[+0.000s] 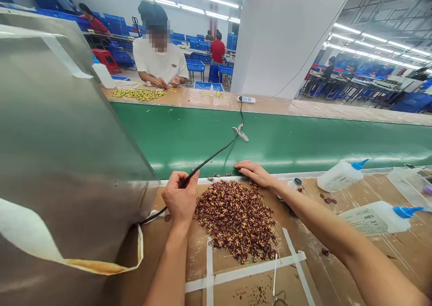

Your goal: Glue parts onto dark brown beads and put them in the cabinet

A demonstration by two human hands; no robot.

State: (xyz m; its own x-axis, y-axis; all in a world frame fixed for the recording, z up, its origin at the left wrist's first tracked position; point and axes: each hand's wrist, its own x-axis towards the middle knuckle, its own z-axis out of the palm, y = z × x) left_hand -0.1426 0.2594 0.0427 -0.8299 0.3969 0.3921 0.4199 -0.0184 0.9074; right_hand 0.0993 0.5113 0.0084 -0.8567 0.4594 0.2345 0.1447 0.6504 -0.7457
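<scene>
My left hand is closed around a black cable that runs from under the metal housing up across the green belt. My right hand lies flat with its fingers stretched out at the far edge of a heap of small dark red-brown parts, its fingertips by the belt's edge. The heap sits on the cardboard-covered bench between my two forearms. A few loose parts lie scattered near the belt.
A large metal housing fills the left. The green conveyor belt crosses the middle. Two squeeze bottles with blue caps lie at the right. Across the belt a person works over yellow parts. A power strip sits on the far bench.
</scene>
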